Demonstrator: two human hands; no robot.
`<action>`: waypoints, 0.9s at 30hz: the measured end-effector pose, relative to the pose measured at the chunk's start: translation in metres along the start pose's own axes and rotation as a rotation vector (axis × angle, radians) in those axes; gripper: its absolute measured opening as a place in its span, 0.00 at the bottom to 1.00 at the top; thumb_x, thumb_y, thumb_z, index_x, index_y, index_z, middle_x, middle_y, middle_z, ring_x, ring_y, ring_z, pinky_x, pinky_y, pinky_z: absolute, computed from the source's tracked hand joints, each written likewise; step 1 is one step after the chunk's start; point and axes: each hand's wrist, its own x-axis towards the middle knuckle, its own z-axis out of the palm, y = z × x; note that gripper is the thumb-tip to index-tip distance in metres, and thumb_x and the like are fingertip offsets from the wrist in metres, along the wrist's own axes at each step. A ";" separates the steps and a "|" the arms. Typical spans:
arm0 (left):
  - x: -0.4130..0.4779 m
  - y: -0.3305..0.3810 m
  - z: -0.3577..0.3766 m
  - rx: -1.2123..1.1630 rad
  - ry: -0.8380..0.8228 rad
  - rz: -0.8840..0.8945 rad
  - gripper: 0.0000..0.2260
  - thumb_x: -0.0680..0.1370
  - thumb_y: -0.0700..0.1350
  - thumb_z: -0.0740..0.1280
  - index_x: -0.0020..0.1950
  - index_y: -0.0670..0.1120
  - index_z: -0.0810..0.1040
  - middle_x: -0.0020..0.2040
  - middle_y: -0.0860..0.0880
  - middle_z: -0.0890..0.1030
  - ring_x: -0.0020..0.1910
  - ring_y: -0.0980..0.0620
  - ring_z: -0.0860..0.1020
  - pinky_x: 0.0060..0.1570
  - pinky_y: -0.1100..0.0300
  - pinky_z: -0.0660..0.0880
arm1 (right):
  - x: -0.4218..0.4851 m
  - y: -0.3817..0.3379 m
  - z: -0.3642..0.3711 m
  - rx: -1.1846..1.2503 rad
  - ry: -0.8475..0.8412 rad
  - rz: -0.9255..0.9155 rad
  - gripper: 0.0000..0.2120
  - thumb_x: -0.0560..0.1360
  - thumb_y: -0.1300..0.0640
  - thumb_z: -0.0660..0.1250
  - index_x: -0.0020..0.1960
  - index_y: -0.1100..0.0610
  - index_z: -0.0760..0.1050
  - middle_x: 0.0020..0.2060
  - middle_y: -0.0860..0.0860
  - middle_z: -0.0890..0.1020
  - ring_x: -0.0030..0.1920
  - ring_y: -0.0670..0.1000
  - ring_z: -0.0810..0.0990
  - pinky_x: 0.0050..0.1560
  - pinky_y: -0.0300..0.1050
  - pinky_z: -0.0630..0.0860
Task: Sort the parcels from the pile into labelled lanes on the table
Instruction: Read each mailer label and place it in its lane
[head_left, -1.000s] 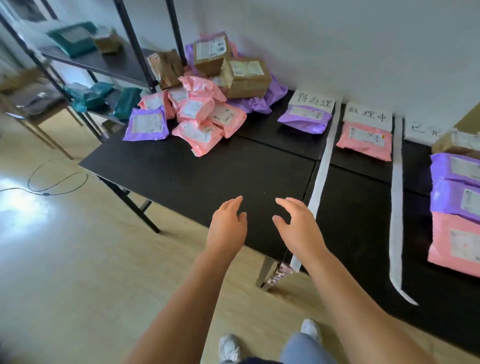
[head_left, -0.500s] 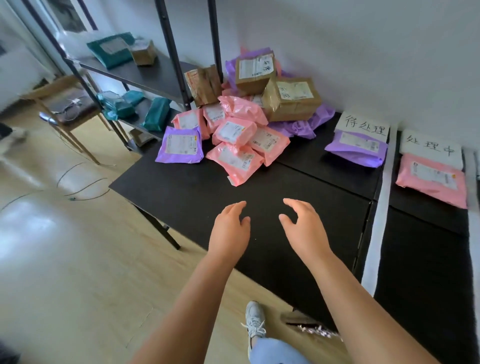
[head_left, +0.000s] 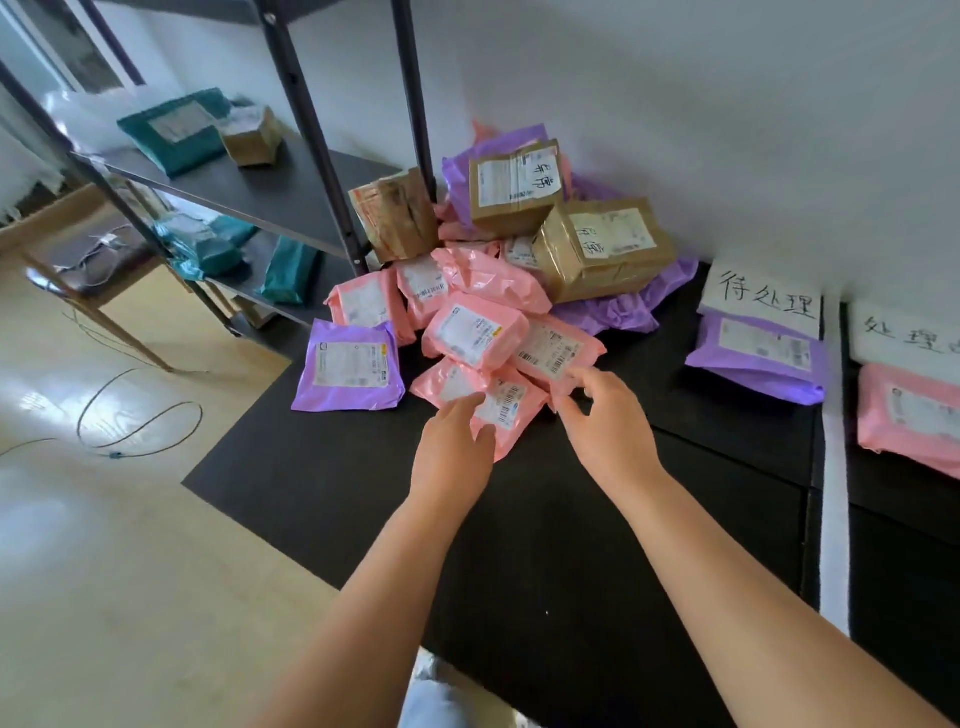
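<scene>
Currently at your fingertips, operator: one front pink parcel (head_left: 511, 415). It is a soft plastic mailer, creased, with a white printed label and barcode facing up. The print is too small to read.

Location: near edge of the pile (head_left: 493, 280), on the black table (head_left: 322, 467). Its far edge lies under two more pink mailers (head_left: 475, 332).

Your left hand (head_left: 452, 457): fingers nearly straight, laid on the parcel's near left part, thumb resting on its near edge, nothing clasped.

Your right hand (head_left: 608, 421): fingers bent and spread, thumb apart from them, at the parcel's right corner. It has hold of nothing that shows. Whether the tips touch the plastic cannot be told.

Pile contents:
- Pink mailers are at the front.
- Crumpled purple mailers lie behind and beneath.
- Three brown cardboard boxes (head_left: 602, 249) are stacked toward the wall.
- One flat purple mailer (head_left: 348, 366) lies at the left edge, label up.
- Two boxes carry black handwritten characters on their labels, which I cannot read.

Lanes, to your right:
- First paper sign (head_left: 763, 293), handwritten "待处理", with a purple lane parcel (head_left: 758, 358) just below it.
- Second paper sign (head_left: 904, 335), cut by the frame edge, shows "处理", with a pink lane parcel (head_left: 909, 410) below.
- A white strip (head_left: 834, 467) runs between the two lanes.
</scene>
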 end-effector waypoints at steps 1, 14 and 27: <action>0.016 0.002 -0.002 0.002 -0.002 0.009 0.21 0.81 0.44 0.62 0.74 0.52 0.69 0.72 0.51 0.71 0.68 0.50 0.72 0.66 0.53 0.71 | 0.012 -0.003 0.003 -0.016 0.017 -0.015 0.18 0.81 0.54 0.65 0.70 0.54 0.73 0.63 0.51 0.78 0.62 0.50 0.77 0.59 0.45 0.76; 0.166 -0.001 -0.021 0.101 -0.224 0.161 0.20 0.84 0.40 0.55 0.76 0.48 0.67 0.74 0.47 0.69 0.72 0.47 0.68 0.67 0.53 0.67 | 0.165 -0.047 0.050 -0.324 0.117 0.098 0.18 0.80 0.49 0.65 0.68 0.53 0.73 0.57 0.52 0.81 0.59 0.56 0.78 0.59 0.55 0.74; 0.199 -0.008 -0.044 -0.039 -0.245 0.175 0.19 0.83 0.43 0.58 0.74 0.49 0.69 0.73 0.50 0.72 0.70 0.49 0.71 0.66 0.51 0.70 | 0.197 -0.058 0.069 -0.421 0.178 0.147 0.08 0.79 0.59 0.65 0.56 0.56 0.79 0.53 0.52 0.78 0.49 0.56 0.79 0.45 0.47 0.69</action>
